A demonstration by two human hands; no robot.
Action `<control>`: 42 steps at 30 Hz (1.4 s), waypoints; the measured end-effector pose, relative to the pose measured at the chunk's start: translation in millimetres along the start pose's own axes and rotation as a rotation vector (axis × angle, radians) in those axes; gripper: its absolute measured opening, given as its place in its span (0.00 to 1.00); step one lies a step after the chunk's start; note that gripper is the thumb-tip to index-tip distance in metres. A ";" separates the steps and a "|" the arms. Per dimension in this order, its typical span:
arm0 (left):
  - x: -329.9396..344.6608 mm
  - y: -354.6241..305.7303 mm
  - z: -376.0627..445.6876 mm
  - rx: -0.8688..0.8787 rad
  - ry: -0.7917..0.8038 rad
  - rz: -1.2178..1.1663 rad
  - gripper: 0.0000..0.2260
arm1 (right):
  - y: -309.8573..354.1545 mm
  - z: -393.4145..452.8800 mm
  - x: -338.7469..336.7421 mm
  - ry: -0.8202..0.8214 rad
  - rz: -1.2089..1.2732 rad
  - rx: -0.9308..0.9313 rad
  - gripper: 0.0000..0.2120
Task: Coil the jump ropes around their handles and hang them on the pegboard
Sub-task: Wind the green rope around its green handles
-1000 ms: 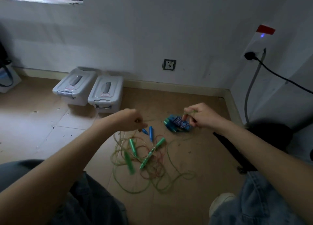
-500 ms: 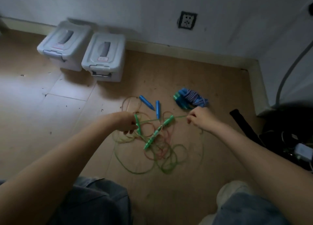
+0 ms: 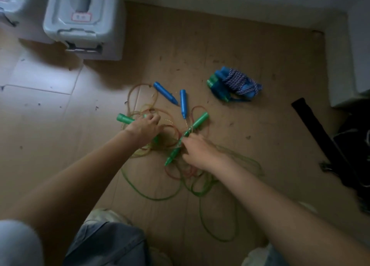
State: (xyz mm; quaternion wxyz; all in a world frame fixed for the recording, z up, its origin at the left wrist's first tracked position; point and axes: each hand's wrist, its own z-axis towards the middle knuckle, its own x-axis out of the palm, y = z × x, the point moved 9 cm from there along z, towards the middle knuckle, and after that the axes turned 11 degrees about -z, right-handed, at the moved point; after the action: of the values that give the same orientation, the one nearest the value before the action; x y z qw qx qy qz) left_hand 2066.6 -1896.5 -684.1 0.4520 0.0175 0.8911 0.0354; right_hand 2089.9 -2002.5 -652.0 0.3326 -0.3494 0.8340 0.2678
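My left hand (image 3: 143, 128) is lower now, down in the tangle on the floor (image 3: 250, 51), its fingers curled round a green handle (image 3: 125, 119) that it held up in the air a second ago. My right hand (image 3: 197, 152) has left the wound blue rope bundle (image 3: 233, 83) and come down to the green rope (image 3: 160, 195), pinching it beside two more green handles (image 3: 197, 121). My view has tipped down: the wall socket is gone from sight.

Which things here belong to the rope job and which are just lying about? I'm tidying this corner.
Job: left hand gripping a green handle; right hand at tangled green ropes; blue handles; coiled blue rope bundle.
Lying about: grey storage boxes; black strap.
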 end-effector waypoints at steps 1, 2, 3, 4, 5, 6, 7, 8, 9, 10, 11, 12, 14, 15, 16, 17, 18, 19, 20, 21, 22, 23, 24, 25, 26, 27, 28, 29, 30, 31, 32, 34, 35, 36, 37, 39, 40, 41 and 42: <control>0.3 2.7 -0.5 -0.023 0.008 0.015 0.21 | 3.9 2.0 0.9 0.004 0.008 -0.009 0.16; -3.5 5.9 -2.6 -0.035 0.015 0.034 0.19 | 5.6 3.1 0.5 0.002 0.021 -0.015 0.15; -9.3 7.7 -6.0 -0.036 0.024 0.050 0.17 | 6.5 3.7 -1.4 -0.007 0.042 -0.021 0.14; -17.3 8.1 -10.1 -0.020 0.040 0.054 0.15 | 6.0 3.0 -7.3 -0.037 0.081 -0.026 0.14; -27.1 6.0 -14.3 0.017 0.063 0.048 0.13 | 4.8 0.2 -19.2 -0.089 0.152 -0.033 0.14; -38.8 1.3 -20.9 0.063 0.107 0.033 0.13 | 4.0 -5.3 -34.5 -0.147 0.249 -0.048 0.17; -52.8 -4.2 -29.7 0.101 0.160 0.013 0.13 | 6.2 -12.2 -51.9 -0.188 0.323 -0.092 0.22; -70.5 -10.3 -40.6 0.123 0.196 0.000 0.13 | 12.1 -19.3 -68.0 -0.191 0.349 -0.164 0.28; -93.1 -16.3 -52.7 0.141 0.194 0.004 0.13 | 18.5 -27.7 -81.9 -0.154 0.349 -0.226 0.30; -119.2 -21.5 -65.3 0.160 0.162 0.022 0.13 | 24.0 -39.1 -96.5 -0.110 0.351 -0.269 0.28; -147.1 -24.6 -79.0 0.166 0.110 0.030 0.13 | 28.8 -52.8 -111.1 -0.068 0.362 -0.303 0.22; -175.1 -24.9 -93.3 0.156 0.051 0.020 0.12 | 32.0 -68.0 -127.2 -0.052 0.384 -0.336 0.15; -224.6 -21.3 -124.6 0.109 -0.065 -0.017 0.11 | 33.4 -101.2 -164.7 -0.104 0.430 -0.376 0.10; -244.5 -18.3 -140.7 0.077 -0.117 -0.035 0.11 | 31.4 -118.1 -184.0 -0.147 0.425 -0.374 0.10; -261.8 -16.1 -155.4 0.051 -0.172 -0.058 0.11 | 30.0 -135.9 -202.8 -0.190 0.406 -0.374 0.11; -278.2 -15.9 -170.0 0.045 -0.231 -0.089 0.12 | 28.8 -154.4 -219.7 -0.221 0.382 -0.374 0.12; -294.5 -16.9 -184.1 0.055 -0.293 -0.124 0.12 | 27.5 -172.7 -233.5 -0.239 0.359 -0.375 0.11; -310.3 -17.5 -199.5 0.060 -0.343 -0.161 0.12 | 25.4 -189.6 -245.0 -0.241 0.344 -0.375 0.12; -323.9 -16.4 -213.9 0.057 -0.378 -0.212 0.11 | 22.2 -206.1 -254.4 -0.238 0.331 -0.372 0.12; -335.9 -15.4 -227.3 0.058 -0.407 -0.282 0.11 | 17.3 -222.3 -261.5 -0.233 0.329 -0.361 0.13; -345.6 -15.4 -238.9 0.069 -0.426 -0.364 0.10 | 10.7 -238.0 -265.9 -0.226 0.334 -0.349 0.13; -352.0 -16.0 -247.3 0.088 -0.439 -0.464 0.09 | 4.7 -253.3 -268.4 -0.216 0.348 -0.342 0.13; -354.7 -18.7 -253.2 0.117 -0.444 -0.578 0.06 | 1.4 -267.4 -268.8 -0.203 0.367 -0.356 0.12; -354.3 -24.9 -257.7 0.147 -0.430 -0.676 0.05 | 1.8 -280.0 -267.4 -0.186 0.410 -0.387 0.12; -350.1 -34.7 -259.9 0.173 -0.398 -0.744 0.06 | 4.4 -289.6 -264.5 -0.172 0.479 -0.419 0.15; -344.3 -46.7 -259.6 0.196 -0.358 -0.783 0.07 | 8.1 -295.8 -261.5 -0.167 0.566 -0.440 0.17; -337.5 -58.3 -256.8 0.214 -0.322 -0.803 0.07 | 10.4 -297.8 -259.2 -0.185 0.639 -0.449 0.16; -331.0 -68.3 -253.8 0.232 -0.297 -0.821 0.07 | 11.8 -297.6 -258.4 -0.231 0.679 -0.448 0.13; -324.5 -74.7 -250.6 0.240 -0.278 -0.844 0.06 | 12.3 -296.2 -259.0 -0.309 0.632 -0.432 0.09; -317.2 -77.6 -247.7 0.238 -0.263 -0.873 0.05 | 14.2 -295.3 -259.8 -0.385 0.528 -0.403 0.04; -308.2 -77.7 -244.7 0.225 -0.239 -0.910 0.02 | 15.3 -293.6 -259.3 -0.445 0.409 -0.381 0.05; -288.5 -74.2 -239.6 0.177 -0.191 -1.044 0.04 | 16.1 -287.5 -255.3 -0.499 0.217 -0.341 0.08; -280.0 -73.3 -237.3 0.165 -0.163 -1.116 0.06 | 15.8 -285.1 -253.5 -0.520 0.136 -0.325 0.09; -274.0 -74.6 -236.0 0.174 -0.137 -1.170 0.06 | 16.9 -282.6 -250.5 -0.532 0.057 -0.322 0.10; -270.4 -76.7 -235.5 0.190 -0.118 -1.214 0.07 | 16.9 -278.9 -245.7 -0.526 -0.005 -0.323 0.11; -266.6 -79.6 -233.4 0.224 -0.095 -1.261 0.07 | 12.4 -272.2 -237.4 -0.494 -0.030 -0.321 0.12; -266.8 -80.5 -232.4 0.239 -0.098 -1.257 0.08 | 9.3 -269.8 -235.0 -0.480 -0.012 -0.311 0.12; -267.9 -80.4 -231.5 0.251 -0.113 -1.242 0.08 | 6.8 -267.1 -234.1 -0.468 0.010 -0.298 0.12; -269.6 -79.4 -230.1 0.263 -0.137 -1.223 0.08 | 4.2 -264.2 -234.7 -0.463 0.023 -0.288 0.11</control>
State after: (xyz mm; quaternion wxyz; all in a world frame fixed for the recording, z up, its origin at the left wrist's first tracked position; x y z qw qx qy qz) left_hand 2040.2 -2003.6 -338.0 0.4407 -0.4377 0.7058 -0.3407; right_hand 2115.0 -2084.3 -309.1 0.4583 -0.3128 0.6931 0.4601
